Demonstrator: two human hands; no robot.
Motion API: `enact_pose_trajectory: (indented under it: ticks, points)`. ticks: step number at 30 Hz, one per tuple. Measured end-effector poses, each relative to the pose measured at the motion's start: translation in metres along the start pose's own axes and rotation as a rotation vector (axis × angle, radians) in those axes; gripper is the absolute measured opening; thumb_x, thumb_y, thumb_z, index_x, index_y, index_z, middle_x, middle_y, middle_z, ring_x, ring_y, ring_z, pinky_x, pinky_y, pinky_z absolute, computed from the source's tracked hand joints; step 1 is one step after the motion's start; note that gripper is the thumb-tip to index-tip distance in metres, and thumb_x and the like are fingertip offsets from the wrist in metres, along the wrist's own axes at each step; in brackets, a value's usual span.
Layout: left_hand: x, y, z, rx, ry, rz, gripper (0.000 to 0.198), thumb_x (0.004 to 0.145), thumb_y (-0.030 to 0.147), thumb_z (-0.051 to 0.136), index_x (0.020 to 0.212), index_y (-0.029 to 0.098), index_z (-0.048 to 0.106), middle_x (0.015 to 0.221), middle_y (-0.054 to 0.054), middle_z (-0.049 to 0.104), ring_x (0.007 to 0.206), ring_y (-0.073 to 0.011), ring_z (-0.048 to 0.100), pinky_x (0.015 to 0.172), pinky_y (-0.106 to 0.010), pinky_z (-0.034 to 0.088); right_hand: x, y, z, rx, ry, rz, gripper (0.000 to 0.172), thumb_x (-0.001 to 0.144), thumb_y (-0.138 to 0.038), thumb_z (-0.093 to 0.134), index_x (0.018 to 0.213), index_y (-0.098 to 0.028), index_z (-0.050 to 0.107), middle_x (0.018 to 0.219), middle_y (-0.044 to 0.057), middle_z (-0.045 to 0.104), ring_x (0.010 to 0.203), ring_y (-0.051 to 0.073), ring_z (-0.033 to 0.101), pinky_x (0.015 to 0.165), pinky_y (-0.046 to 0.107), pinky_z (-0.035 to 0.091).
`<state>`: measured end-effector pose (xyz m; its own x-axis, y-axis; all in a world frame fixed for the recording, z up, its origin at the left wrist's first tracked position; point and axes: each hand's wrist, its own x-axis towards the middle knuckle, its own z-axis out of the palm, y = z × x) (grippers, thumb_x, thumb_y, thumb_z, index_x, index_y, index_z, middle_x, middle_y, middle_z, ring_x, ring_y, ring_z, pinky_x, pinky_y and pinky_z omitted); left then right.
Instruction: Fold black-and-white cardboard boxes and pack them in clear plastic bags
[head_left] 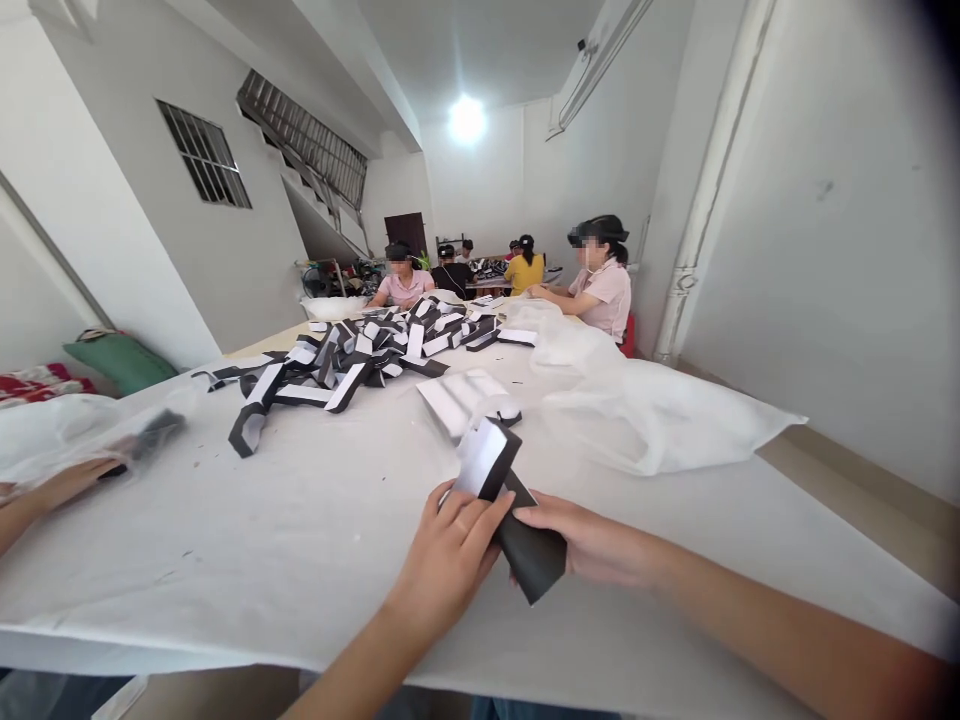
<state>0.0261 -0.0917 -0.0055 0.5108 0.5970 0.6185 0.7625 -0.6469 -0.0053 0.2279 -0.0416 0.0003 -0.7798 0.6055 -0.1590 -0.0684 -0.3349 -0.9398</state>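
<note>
We hold a folded black-and-white strip [491, 462] just above the tabletop [225, 570], close to its near edge. Our left hand [446, 565] is clenched around the strip's middle, its fingers [480, 515] wrapped across the black face. Our right hand [600, 540] grasps the lower black end from the other side, with its fingers pressed against the strip. The white-faced end sticks up between the hands, and the dark end angles down past them; we cannot tell whether it touches the tabletop. Beyond the hands, a long heap of similar black-and-white strips [341, 360] sprawls across the white-covered surface. Nearer to us, a few white padded pieces [457, 400] lie together just beside the heap, and a crumpled translucent white plastic sheet [645, 415] spreads out to their right. At the left edge of the view, a co-worker's hand [64, 482] reaches in beside a white bag [52, 430], near a dark item wrapped in clear plastic [154, 432]. Farther along the tabletop, a co-worker in a pink shirt [600, 300] sits on the right side and another in pink [401, 288] sits at the far end. More people work at a second table [487, 285] near the back wall, beneath a bright ceiling light [466, 120].
</note>
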Motion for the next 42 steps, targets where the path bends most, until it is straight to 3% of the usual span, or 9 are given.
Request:
enact_pose_trajectory:
  ticks: [4, 7, 10, 13, 16, 21, 26, 34, 42]
  points:
    - [0.009, -0.014, 0.007, -0.174, -0.147, -0.035, 0.055, 0.091, 0.008, 0.046, 0.137, 0.037, 0.047, 0.147, -0.006, 0.039, 0.127, -0.0267, 0.042, 0.096, -0.042, 0.05, -0.034, -0.043, -0.046, -0.369, 0.052, 0.003, 0.052, 0.081, -0.04, 0.07, 0.129, -0.028, 0.054, 0.122, 0.006, 0.064, 0.117, 0.026, 0.058, 0.098, 0.042, 0.047]
    - [0.01, -0.019, 0.012, -0.212, -0.229, -0.002, 0.063, 0.089, 0.005, 0.045, 0.138, 0.045, 0.045, 0.157, 0.001, 0.022, 0.137, -0.0313, 0.032, 0.099, -0.044, 0.049, -0.064, -0.075, -0.086, -0.59, -0.024, -0.01, 0.054, 0.079, -0.045, 0.07, 0.127, -0.024, 0.057, 0.113, 0.007, 0.067, 0.11, 0.028, 0.06, 0.096, 0.044, 0.048]
    - [0.023, -0.022, 0.017, -0.207, -0.311, 0.113, 0.073, 0.088, 0.003, 0.045, 0.142, 0.05, 0.035, 0.157, 0.004, 0.023, 0.139, -0.0315, 0.03, 0.104, -0.048, 0.044, -0.079, -0.088, -0.109, -0.437, 0.226, -0.316, 0.053, 0.08, -0.058, 0.062, 0.12, -0.024, 0.06, 0.114, 0.008, 0.066, 0.094, 0.026, 0.065, 0.081, 0.04, 0.055]
    - [0.042, -0.026, 0.024, -0.258, -0.413, 0.164, 0.083, 0.082, 0.002, 0.049, 0.149, 0.044, 0.023, 0.159, 0.002, 0.019, 0.142, -0.0317, 0.027, 0.107, -0.049, 0.041, -0.073, -0.081, -0.112, -0.18, 0.525, -0.596, 0.049, 0.089, -0.063, 0.042, 0.121, -0.03, 0.057, 0.134, 0.005, 0.055, 0.089, 0.022, 0.065, 0.066, 0.035, 0.058]
    - [0.05, -0.03, 0.034, -0.407, -0.456, 0.123, 0.09, 0.077, 0.01, 0.058, 0.152, 0.033, 0.014, 0.16, -0.007, 0.012, 0.143, -0.0327, 0.024, 0.109, -0.049, 0.038, -0.059, -0.069, -0.109, -0.036, 0.63, -0.583, 0.047, 0.091, -0.062, 0.04, 0.123, -0.03, 0.053, 0.132, 0.005, 0.056, 0.084, 0.02, 0.066, 0.054, 0.03, 0.058]
    - [0.042, -0.032, 0.052, -0.412, -0.291, -0.122, 0.072, 0.087, 0.028, 0.058, 0.148, 0.034, 0.019, 0.153, -0.01, 0.024, 0.136, -0.0314, 0.035, 0.108, -0.051, 0.039, -0.045, -0.052, -0.105, -0.072, 0.721, -0.47, 0.054, 0.09, -0.046, 0.055, 0.139, -0.036, 0.035, 0.127, 0.003, 0.058, 0.103, 0.022, 0.064, 0.082, 0.04, 0.06]
    - [0.04, -0.033, 0.052, -0.484, -0.347, -0.361, 0.077, 0.081, 0.032, 0.065, 0.145, 0.036, 0.022, 0.144, -0.01, 0.037, 0.112, -0.0262, 0.055, 0.094, -0.045, 0.051, -0.041, -0.043, -0.096, -0.318, 0.718, -0.563, 0.076, 0.085, -0.038, 0.062, 0.146, -0.04, 0.018, 0.138, 0.005, 0.046, 0.12, 0.022, 0.055, 0.098, 0.044, 0.052]
    - [0.044, -0.041, 0.054, -0.765, -0.411, -0.423, 0.073, 0.08, 0.023, 0.064, 0.144, 0.032, 0.03, 0.136, -0.009, 0.05, 0.127, -0.0265, 0.048, 0.106, -0.044, 0.043, -0.04, -0.027, -0.093, -0.641, 0.505, -0.543, 0.058, 0.085, -0.034, 0.064, 0.136, -0.033, 0.037, 0.141, 0.006, 0.046, 0.124, 0.023, 0.05, 0.102, 0.044, 0.046]
    - [0.042, -0.056, 0.057, -0.844, -0.333, -0.472, 0.073, 0.082, 0.031, 0.067, 0.144, 0.036, 0.028, 0.135, -0.007, 0.052, 0.132, -0.0232, 0.046, 0.113, -0.044, 0.033, -0.033, -0.014, -0.11, -0.655, 0.329, -0.424, 0.056, 0.084, -0.031, 0.066, 0.135, -0.031, 0.043, 0.143, 0.005, 0.046, 0.132, 0.023, 0.043, 0.11, 0.045, 0.036]
